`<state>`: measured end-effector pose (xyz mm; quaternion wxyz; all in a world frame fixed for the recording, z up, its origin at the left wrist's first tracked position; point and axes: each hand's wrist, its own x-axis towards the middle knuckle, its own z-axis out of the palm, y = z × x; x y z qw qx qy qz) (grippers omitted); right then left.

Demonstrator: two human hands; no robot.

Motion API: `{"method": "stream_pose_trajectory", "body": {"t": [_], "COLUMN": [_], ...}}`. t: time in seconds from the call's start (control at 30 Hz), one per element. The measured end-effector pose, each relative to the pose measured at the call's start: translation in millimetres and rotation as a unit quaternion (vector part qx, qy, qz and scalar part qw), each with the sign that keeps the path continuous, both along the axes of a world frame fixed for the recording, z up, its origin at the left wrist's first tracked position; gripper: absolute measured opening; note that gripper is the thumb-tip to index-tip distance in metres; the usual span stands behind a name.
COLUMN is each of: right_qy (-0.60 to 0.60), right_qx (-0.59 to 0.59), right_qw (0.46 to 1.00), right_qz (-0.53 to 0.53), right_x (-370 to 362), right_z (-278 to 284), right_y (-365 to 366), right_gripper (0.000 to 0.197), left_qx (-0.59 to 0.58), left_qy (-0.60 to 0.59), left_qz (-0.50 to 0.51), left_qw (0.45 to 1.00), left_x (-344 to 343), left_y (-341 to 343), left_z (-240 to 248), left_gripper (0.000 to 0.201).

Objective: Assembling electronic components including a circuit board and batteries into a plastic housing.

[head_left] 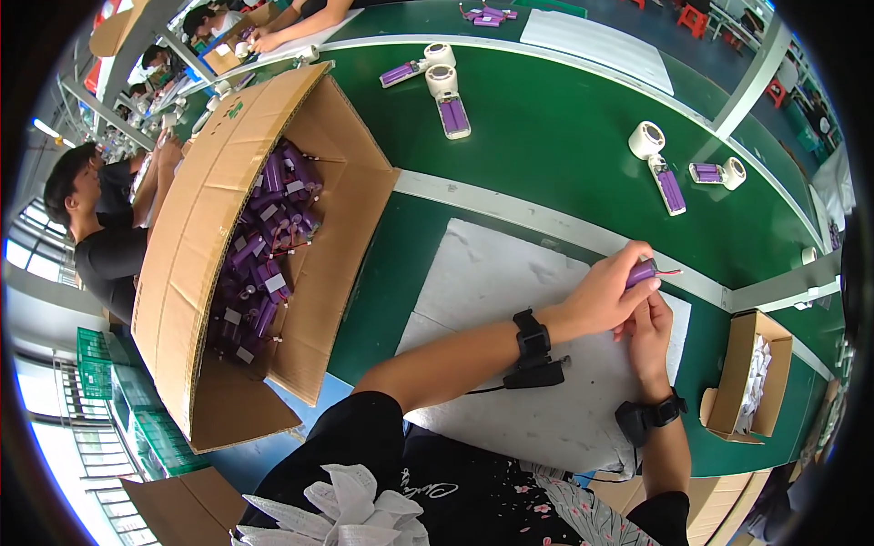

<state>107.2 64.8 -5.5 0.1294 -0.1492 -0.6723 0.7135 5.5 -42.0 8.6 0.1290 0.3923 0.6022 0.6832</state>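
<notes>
Over the right part of a light grey mat [482, 273], my left hand [596, 293] grips a purple battery pack [641, 273] between thumb and fingers. A short red wire sticks out from the pack's right end. Just below, my right hand [649, 338] is closed, its fingertips pressed together close to the left thumb. What lies between those right fingertips is hidden. To my left, a big open cardboard box [205, 218] lies tipped with its opening toward the mat. Many similar purple battery packs [269, 227] with wires and white labels are heaped inside.
A small cardboard box [728, 400] of white pieces stands at the right. Beyond a pale metal rail [519, 214], white round-headed devices [442, 80] with purple batteries lie on the green table [546, 118]. Another person [109, 227] works at the left.
</notes>
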Motion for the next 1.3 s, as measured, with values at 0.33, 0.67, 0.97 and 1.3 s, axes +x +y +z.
{"method": "stream_pose_trajectory", "body": {"t": [0.33, 0.67, 0.97, 1.3], "right_qy": [0.003, -0.030, -0.041, -0.040], "right_qx": [0.077, 0.064, 0.063, 0.077], "right_qw": [0.996, 0.995, 0.994, 0.993], "right_qz": [0.053, 0.072, 0.074, 0.077], "right_x": [5, 7, 9, 6], "right_z": [-6, 0, -3, -1], "right_y": [-1, -1, 2, 1], "right_gripper": [0.029, 0.032, 0.036, 0.034], "left_qx": [-0.020, -0.019, -0.024, -0.004], "left_qy": [0.137, 0.151, 0.165, 0.158], "left_qz": [0.001, 0.018, 0.027, 0.008], "left_qw": [0.990, 0.988, 0.986, 0.987], "left_x": [3, 4, 6, 5], "left_y": [0, -2, -3, -3], "left_z": [-8, -5, -8, -5], "left_gripper": [0.024, 0.021, 0.020, 0.020]}}
